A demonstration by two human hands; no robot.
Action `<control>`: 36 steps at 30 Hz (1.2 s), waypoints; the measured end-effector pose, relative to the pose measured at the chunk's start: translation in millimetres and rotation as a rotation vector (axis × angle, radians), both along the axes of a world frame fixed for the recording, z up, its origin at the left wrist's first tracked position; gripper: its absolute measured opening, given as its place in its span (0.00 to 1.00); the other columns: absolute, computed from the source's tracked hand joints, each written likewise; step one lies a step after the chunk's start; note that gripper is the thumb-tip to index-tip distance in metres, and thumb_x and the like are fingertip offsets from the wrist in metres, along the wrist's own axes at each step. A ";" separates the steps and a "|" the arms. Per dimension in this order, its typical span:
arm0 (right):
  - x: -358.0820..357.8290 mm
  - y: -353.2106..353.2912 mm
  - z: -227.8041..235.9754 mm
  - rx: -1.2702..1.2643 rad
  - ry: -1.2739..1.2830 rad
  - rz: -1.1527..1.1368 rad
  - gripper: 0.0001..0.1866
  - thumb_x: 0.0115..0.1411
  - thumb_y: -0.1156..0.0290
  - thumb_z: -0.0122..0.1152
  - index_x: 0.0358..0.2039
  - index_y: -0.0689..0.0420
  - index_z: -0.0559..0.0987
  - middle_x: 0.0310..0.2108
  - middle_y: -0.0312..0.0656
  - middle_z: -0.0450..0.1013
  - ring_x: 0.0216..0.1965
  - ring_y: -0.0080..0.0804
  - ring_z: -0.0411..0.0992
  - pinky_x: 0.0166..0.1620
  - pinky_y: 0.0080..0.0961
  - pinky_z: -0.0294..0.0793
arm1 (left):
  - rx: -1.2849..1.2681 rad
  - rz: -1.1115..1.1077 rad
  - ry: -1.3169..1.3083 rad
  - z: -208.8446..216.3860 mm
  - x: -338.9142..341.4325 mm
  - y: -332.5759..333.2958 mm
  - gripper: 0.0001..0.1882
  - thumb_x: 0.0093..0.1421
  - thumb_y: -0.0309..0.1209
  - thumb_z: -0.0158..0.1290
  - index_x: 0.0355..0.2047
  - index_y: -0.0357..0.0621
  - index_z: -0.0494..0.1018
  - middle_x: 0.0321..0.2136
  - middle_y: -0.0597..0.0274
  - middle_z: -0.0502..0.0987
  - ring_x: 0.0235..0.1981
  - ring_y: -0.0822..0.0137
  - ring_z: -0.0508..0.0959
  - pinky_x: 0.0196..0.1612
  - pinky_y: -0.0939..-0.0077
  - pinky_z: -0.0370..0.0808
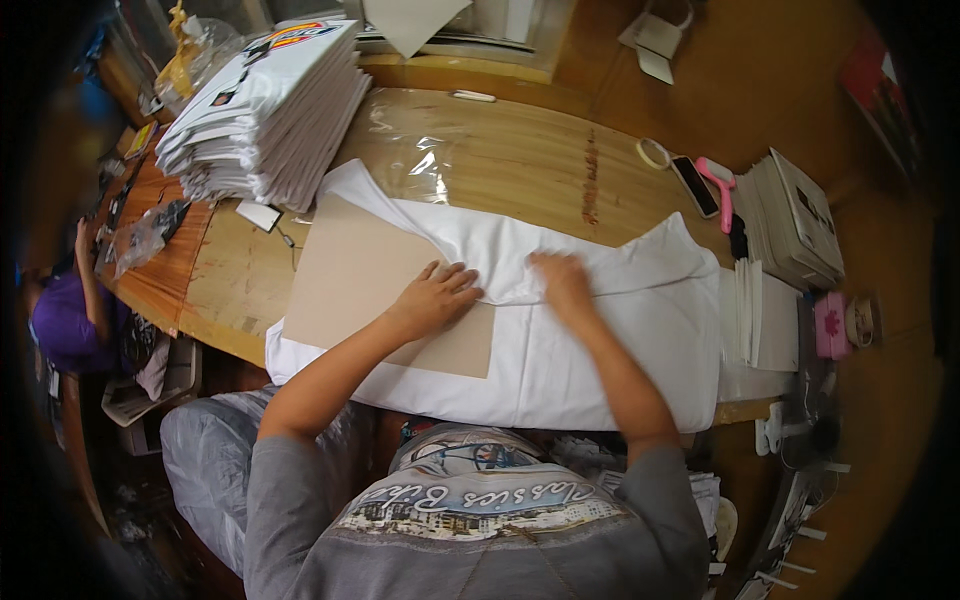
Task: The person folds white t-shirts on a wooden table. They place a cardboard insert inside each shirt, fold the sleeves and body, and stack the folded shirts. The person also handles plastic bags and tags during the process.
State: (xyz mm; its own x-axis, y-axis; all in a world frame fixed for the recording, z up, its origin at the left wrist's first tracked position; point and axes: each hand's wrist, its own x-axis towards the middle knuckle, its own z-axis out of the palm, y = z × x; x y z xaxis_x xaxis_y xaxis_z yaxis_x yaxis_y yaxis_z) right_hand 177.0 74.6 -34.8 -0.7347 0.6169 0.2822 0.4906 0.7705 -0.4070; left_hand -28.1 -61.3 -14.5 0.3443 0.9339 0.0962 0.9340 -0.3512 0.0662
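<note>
A white T-shirt (pixel 620 370) lies spread across the table before me, its far side partly folded over in creases. On its left part rests a flat beige cardboard sheet (pixel 350 270), the shirt's cloth overlapping the sheet's far right edge. My left hand (pixel 440 298) lies with fingers spread, over the cardboard and the fold's edge. Right of it, my right hand (pixel 563 285) is slightly blurred, its fingers curled and pinching the folded cloth near the middle of the shirt.
A tall stack of folded white shirts (pixel 270 120) stands at the far left. To the right are a tape roll (pixel 653 153), a phone (pixel 695 187), a pink-handled roller (pixel 718 185), a stack of cards (pixel 790 220) and a pink box (pixel 830 325). Another person in purple (pixel 70 320) is at left.
</note>
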 end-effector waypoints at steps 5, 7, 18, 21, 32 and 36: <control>121.6 146.6 -9.1 0.330 -0.321 -0.282 0.12 0.50 0.76 0.41 0.33 0.58 0.73 0.29 0.46 0.70 0.35 0.41 0.69 0.33 0.32 0.70 | -0.045 -0.025 0.000 9.2 4.4 0.2 0.16 0.53 0.32 0.41 0.44 0.55 0.64 0.50 0.63 0.61 0.52 0.61 0.59 0.52 0.58 0.56; 150.2 168.1 -4.4 0.347 -0.542 -0.336 0.11 0.49 0.75 0.43 0.33 0.57 0.73 0.28 0.45 0.71 0.33 0.41 0.70 0.33 0.32 0.70 | -0.051 -0.020 -0.024 9.9 5.8 -1.9 0.16 0.53 0.31 0.41 0.44 0.55 0.65 0.49 0.63 0.61 0.52 0.60 0.59 0.51 0.59 0.57; 265.0 15.9 46.5 0.727 -0.198 -0.997 0.10 0.46 0.77 0.50 0.31 0.54 0.73 0.26 0.42 0.67 0.29 0.38 0.67 0.29 0.31 0.68 | 0.074 0.108 -0.295 -6.6 17.7 3.6 0.18 0.43 0.28 0.52 0.38 0.50 0.68 0.40 0.59 0.68 0.43 0.55 0.65 0.45 0.66 0.64; 280.7 -31.7 15.4 0.454 -0.376 -1.243 0.13 0.46 0.79 0.50 0.35 0.54 0.72 0.32 0.43 0.68 0.35 0.38 0.66 0.37 0.33 0.66 | 0.174 0.123 -0.287 -11.9 26.8 6.3 0.13 0.43 0.28 0.53 0.33 0.47 0.70 0.35 0.61 0.70 0.37 0.57 0.67 0.40 0.67 0.66; 18.3 -58.1 -24.8 -0.187 -0.163 -0.218 0.28 0.51 0.54 0.49 0.49 0.57 0.63 0.52 0.45 0.56 0.55 0.43 0.51 0.55 0.36 0.49 | 0.441 0.066 -0.281 -19.0 30.9 5.1 0.10 0.42 0.26 0.54 0.28 0.45 0.71 0.30 0.64 0.71 0.38 0.61 0.69 0.40 0.66 0.63; 127.5 78.8 -79.4 -0.172 -0.224 -0.646 0.27 0.55 0.56 0.44 0.51 0.58 0.61 0.53 0.45 0.56 0.53 0.38 0.54 0.55 0.31 0.51 | 0.427 0.029 -0.266 -22.1 29.6 6.3 0.09 0.43 0.26 0.54 0.28 0.45 0.70 0.30 0.64 0.71 0.41 0.63 0.69 0.42 0.66 0.60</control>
State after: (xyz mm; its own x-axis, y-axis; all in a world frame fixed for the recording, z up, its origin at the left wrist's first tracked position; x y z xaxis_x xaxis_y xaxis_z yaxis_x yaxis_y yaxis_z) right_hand 304.5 153.4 -114.2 -0.2352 0.9716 0.0268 0.9145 0.2305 -0.3325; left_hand 1.5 -54.9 -36.7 0.2308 0.8006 0.5530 0.9139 -0.3734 0.1591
